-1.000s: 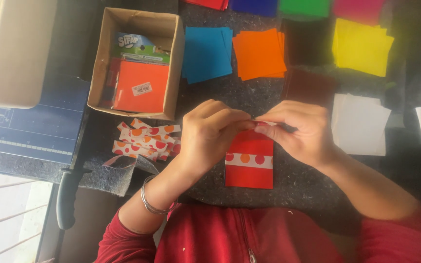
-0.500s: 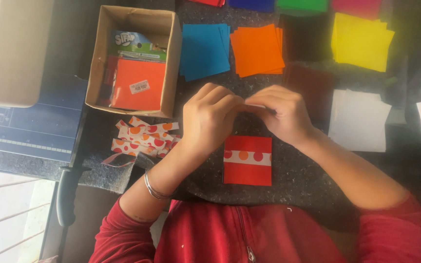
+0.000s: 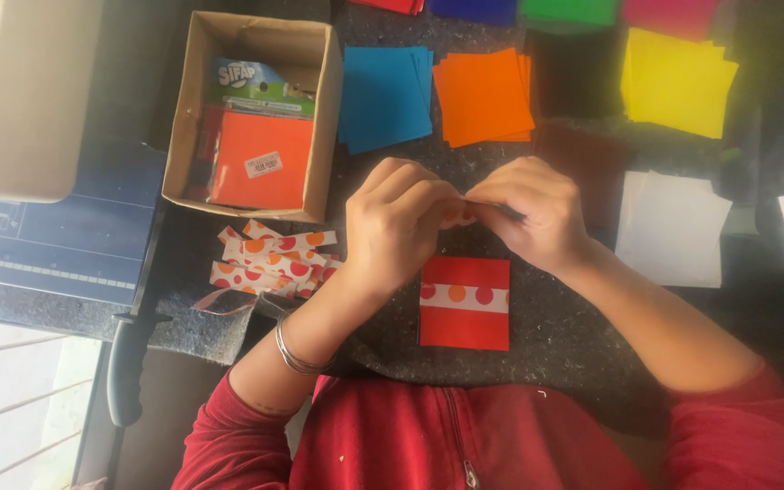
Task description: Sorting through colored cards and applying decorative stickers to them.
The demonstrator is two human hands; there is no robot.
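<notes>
Two hands meet over the middle of the dark table, fingertips pressed together on a small dotted paper strip (image 3: 461, 216). The left hand (image 3: 398, 222) curls in from the left, a metal bangle (image 3: 294, 356) on its wrist; the right hand (image 3: 530, 213) comes in from the right, thumb and forefinger pinched on the strip's other end. Little of the strip shows between the fingers: white with a red or orange dot. Just near of the hands, flat on the table and not touched, lies a red paper square (image 3: 465, 302) with a white band of red and orange dots across it. To the left of that square sits a loose heap of similar dotted strips (image 3: 269, 263). Far left of the hands stands an open cardboard box (image 3: 324, 136) holding an orange packet and other packs. Along the far side lie stacks of coloured paper: a blue stack (image 3: 385, 98), an orange stack (image 3: 484, 96), a yellow stack (image 3: 678, 82). A white stack (image 3: 671, 229) lies right of the right hand, close by. A blue board (image 3: 56, 240) with a black handle sits at the left edge. Red sleeves fill the near edge of the view.
</notes>
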